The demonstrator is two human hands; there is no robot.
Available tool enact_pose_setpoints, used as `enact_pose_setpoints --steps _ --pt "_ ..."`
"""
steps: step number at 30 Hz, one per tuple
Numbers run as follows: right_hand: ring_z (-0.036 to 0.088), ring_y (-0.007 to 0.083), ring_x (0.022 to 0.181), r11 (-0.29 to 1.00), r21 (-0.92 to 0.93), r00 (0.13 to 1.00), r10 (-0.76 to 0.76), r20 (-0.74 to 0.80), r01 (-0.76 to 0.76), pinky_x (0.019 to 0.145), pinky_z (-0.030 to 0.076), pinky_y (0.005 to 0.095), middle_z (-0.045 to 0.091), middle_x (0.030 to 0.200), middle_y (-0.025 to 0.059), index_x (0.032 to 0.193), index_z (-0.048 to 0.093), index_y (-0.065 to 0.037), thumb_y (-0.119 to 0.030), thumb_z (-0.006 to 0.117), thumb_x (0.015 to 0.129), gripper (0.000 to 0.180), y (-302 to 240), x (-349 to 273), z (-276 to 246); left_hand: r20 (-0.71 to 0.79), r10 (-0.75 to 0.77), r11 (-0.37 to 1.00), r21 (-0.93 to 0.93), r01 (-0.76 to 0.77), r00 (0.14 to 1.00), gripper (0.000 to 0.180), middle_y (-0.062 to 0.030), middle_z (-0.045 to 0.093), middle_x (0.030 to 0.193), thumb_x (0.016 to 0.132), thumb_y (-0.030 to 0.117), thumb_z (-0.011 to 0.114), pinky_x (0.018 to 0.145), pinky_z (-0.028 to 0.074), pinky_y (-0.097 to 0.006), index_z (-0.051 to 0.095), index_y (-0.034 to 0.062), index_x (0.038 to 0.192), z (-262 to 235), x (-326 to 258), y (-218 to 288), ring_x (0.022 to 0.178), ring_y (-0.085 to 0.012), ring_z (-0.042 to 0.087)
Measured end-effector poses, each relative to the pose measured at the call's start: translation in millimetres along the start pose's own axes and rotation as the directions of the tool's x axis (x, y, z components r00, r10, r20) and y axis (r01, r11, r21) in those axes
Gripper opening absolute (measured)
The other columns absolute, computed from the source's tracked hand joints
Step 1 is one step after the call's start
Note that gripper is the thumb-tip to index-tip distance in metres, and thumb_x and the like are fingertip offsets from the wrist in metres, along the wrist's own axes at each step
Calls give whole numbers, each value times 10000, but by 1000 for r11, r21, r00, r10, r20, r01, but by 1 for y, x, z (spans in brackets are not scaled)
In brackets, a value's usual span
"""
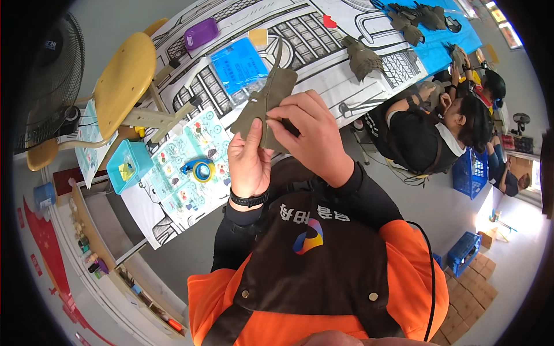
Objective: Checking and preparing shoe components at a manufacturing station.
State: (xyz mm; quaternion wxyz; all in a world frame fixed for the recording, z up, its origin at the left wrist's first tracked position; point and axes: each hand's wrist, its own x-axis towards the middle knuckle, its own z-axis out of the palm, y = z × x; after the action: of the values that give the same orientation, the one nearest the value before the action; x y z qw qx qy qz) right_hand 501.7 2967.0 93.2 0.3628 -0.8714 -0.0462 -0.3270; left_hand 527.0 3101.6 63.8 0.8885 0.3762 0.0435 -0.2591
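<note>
An olive-brown piece of sheet material (281, 85), with a narrow strap at its top and a small pale oval mark on it, is held up in front of me over the table edge. My left hand (251, 164), with a black watch on the wrist, grips its lower part, thumb on the face. At its right edge, my right hand (311, 130) pinches the piece between thumb and bent fingers. Whether anything small sits in that pinch cannot be made out. More olive-brown pieces (362, 59) lie bunched on the table to the right.
On the patterned table cover (340, 95) lie a blue plastic packet (239, 64), a purple tray (201, 34), and a tape roll (203, 170). A turquoise bin (128, 166) stands at the left, beside an upturned yellow chair (124, 81). Co-workers (424, 132) sit along the right.
</note>
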Motion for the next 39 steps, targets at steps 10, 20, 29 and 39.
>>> enact_pose_setpoints --steps 10,20,29,39 --pt "508 246 745 994 102 998 20 52 -26 637 442 321 544 796 59 782 581 -45 -15 685 639 179 -7 2 7 -71 101 995 35 -99 992 121 -22 644 865 912 128 521 540 485 -190 589 47 972 5 4 8 671 -74 605" --pt "497 256 765 985 155 996 65 58 -73 651 437 323 537 828 69 811 579 -36 -3 670 669 172 -10 11 7 -115 117 992 62 -110 986 129 -2 641 855 905 141 538 511 457 -165 594 55 983 7 0 12 637 -42 577" --pt "500 253 769 987 161 985 -43 169 15 668 442 327 533 823 74 808 570 -34 2 674 648 194 -11 0 4 -91 101 994 52 -97 991 143 -46 631 931 923 114 493 610 481 -213 573 30 1008 1 0 9 752 -97 594" --pt "491 252 753 989 132 995 53 86 -64 653 437 334 531 822 72 808 565 -35 -8 669 678 168 -9 6 6 -142 76 995 69 -67 987 114 13 639 817 889 156 573 483 431 -155 610 61 941 6 -3 9 589 -20 552"
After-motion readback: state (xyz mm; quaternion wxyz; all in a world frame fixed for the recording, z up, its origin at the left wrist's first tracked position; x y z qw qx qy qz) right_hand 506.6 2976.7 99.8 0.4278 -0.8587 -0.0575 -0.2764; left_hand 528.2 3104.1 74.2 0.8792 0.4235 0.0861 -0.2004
